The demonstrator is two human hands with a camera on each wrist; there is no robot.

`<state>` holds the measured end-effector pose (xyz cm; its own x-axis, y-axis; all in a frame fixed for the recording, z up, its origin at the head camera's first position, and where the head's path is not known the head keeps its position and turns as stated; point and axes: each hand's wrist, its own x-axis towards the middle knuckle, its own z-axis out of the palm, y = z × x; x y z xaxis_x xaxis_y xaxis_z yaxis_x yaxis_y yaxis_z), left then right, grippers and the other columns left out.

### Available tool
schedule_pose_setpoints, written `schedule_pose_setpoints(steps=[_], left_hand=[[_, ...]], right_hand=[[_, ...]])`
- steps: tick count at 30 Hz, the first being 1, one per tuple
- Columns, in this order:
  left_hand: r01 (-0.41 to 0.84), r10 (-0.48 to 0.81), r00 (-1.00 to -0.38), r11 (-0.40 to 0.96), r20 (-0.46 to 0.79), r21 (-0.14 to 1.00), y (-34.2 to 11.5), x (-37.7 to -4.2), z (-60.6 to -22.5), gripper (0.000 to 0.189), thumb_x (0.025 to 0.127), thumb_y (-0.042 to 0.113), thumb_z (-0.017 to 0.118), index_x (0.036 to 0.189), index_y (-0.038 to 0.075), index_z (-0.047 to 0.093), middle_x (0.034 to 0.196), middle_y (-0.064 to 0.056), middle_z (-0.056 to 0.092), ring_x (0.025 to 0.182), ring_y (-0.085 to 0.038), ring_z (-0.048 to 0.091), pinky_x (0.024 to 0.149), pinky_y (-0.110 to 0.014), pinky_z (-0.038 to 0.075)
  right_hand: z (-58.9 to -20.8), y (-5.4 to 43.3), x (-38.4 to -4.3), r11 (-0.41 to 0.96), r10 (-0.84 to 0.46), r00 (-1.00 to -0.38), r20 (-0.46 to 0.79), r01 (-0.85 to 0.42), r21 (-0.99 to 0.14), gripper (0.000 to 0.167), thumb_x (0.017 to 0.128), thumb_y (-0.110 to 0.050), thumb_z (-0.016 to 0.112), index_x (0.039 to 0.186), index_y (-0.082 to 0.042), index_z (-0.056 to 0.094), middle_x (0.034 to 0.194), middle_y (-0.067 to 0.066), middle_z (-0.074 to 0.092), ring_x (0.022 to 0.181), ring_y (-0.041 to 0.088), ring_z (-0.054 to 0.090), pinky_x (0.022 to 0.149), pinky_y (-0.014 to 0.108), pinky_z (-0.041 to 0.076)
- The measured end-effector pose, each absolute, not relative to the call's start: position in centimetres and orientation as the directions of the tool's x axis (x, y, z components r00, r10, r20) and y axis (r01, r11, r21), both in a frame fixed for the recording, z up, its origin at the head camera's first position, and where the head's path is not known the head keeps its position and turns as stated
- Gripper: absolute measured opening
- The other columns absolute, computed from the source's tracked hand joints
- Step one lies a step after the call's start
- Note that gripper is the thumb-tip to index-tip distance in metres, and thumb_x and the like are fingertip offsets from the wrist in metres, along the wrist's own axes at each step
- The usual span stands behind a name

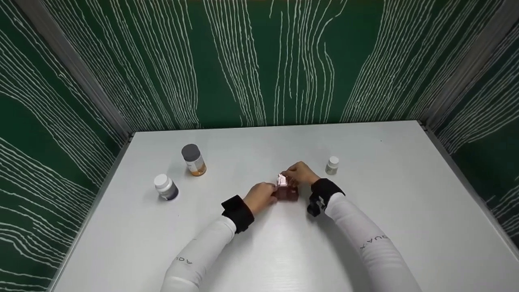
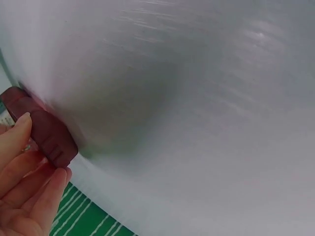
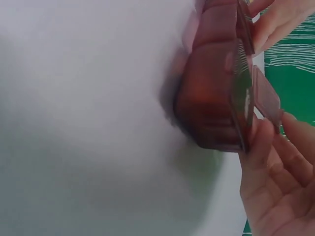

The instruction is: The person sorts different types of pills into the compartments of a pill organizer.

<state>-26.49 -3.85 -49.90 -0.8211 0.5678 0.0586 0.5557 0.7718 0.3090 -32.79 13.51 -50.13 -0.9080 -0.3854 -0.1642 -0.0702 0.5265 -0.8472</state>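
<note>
A translucent reddish-brown pill organizer (image 1: 287,195) with several compartments sits on the white table between both hands. My left hand (image 1: 261,198) grips its left end, and in the left wrist view thumb and fingers (image 2: 19,132) pinch the box (image 2: 49,130) from its sides. At the right end my right hand (image 1: 302,173) pinches a small flap lid (image 3: 267,96) between thumb and fingers in the right wrist view. That lid stands raised from the end compartment (image 3: 206,98). What lies inside the compartments is hidden.
At the left of the table (image 1: 259,251) stand a white-capped dark bottle (image 1: 166,187) and a grey-capped bottle (image 1: 194,159) with an orange lower part. A small white-capped bottle (image 1: 332,165) stands right of my right hand. Green walls (image 1: 284,81) with white lines enclose the table.
</note>
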Motion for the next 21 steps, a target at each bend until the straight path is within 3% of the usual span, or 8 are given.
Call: schedule_pose_setpoints(steps=[4, 8, 10, 13, 16, 21], left_hand=[[0.561, 0.571, -0.817, 0.760, 0.076, 0.328, -3.7, -26.5, -50.0, 0.012, 0.071, 0.010, 0.070, 0.079, 0.004, 0.065, 0.076, -0.005, 0.063, 0.070, -0.017, 0.058, 0.065, -0.028, 0.045], [0.521, 0.524, -0.844, 0.752, 0.115, 0.404, -4.2, -26.7, -49.6, 0.027, 0.074, 0.019, 0.070, 0.094, 0.001, 0.067, 0.094, -0.011, 0.064, 0.088, -0.022, 0.059, 0.078, -0.029, 0.045], [0.485, 0.448, -0.873, 0.751, 0.194, 0.447, -5.1, -27.1, -49.2, 0.032, 0.074, 0.023, 0.070, 0.097, 0.000, 0.067, 0.097, -0.013, 0.064, 0.092, -0.024, 0.058, 0.082, -0.031, 0.045], [0.407, 0.235, -0.897, 0.769, 0.374, 0.493, -7.3, -27.8, -48.4, 0.023, 0.075, 0.022, 0.069, 0.084, 0.001, 0.068, 0.082, -0.009, 0.066, 0.079, -0.022, 0.060, 0.074, -0.031, 0.045], [0.304, -0.022, -0.859, 0.782, 0.511, 0.544, -10.2, -28.6, -47.8, 0.016, 0.075, 0.016, 0.070, 0.072, 0.001, 0.063, 0.068, -0.008, 0.059, 0.065, -0.022, 0.054, 0.062, -0.033, 0.042], [0.058, -0.380, -0.811, 0.705, 0.445, 0.707, -14.6, -29.8, -47.6, 0.029, 0.073, 0.012, 0.071, 0.083, -0.005, 0.050, 0.080, -0.017, 0.049, 0.078, -0.032, 0.048, 0.071, -0.040, 0.038]], right_hand=[[-50.4, 13.7, -32.8, 0.545, -0.372, -0.912, -0.172, -0.065, -0.836, 0.025, 0.087, -0.013, 0.056, 0.088, 0.010, 0.065, 0.060, 0.007, 0.061, 0.046, 0.007, 0.052, 0.046, 0.020, 0.045], [-50.0, 14.0, -32.6, 0.519, -0.346, -0.913, -0.219, 0.008, -0.854, 0.029, 0.087, -0.017, 0.055, 0.100, 0.008, 0.062, 0.076, 0.014, 0.065, 0.059, 0.014, 0.059, 0.054, 0.025, 0.049], [-49.6, 14.3, -32.4, 0.493, -0.339, -0.913, -0.229, 0.035, -0.869, 0.035, 0.088, -0.020, 0.054, 0.107, 0.009, 0.058, 0.084, 0.019, 0.065, 0.066, 0.020, 0.062, 0.060, 0.030, 0.050], [-49.1, 15.2, -31.8, 0.478, -0.333, -0.919, -0.209, 0.026, -0.878, 0.040, 0.090, -0.022, 0.050, 0.111, 0.012, 0.053, 0.087, 0.024, 0.063, 0.072, 0.026, 0.063, 0.064, 0.035, 0.051], [-49.2, 16.6, -31.1, 0.526, -0.309, -0.931, -0.195, 0.004, -0.850, 0.039, 0.090, -0.018, 0.049, 0.110, 0.015, 0.051, 0.083, 0.026, 0.063, 0.067, 0.026, 0.063, 0.061, 0.034, 0.051], [-49.8, 18.6, -29.7, 0.671, -0.290, -0.945, -0.154, -0.086, -0.736, 0.032, 0.088, -0.013, 0.051, 0.104, 0.015, 0.054, 0.071, 0.020, 0.063, 0.054, 0.018, 0.059, 0.049, 0.022, 0.044]])
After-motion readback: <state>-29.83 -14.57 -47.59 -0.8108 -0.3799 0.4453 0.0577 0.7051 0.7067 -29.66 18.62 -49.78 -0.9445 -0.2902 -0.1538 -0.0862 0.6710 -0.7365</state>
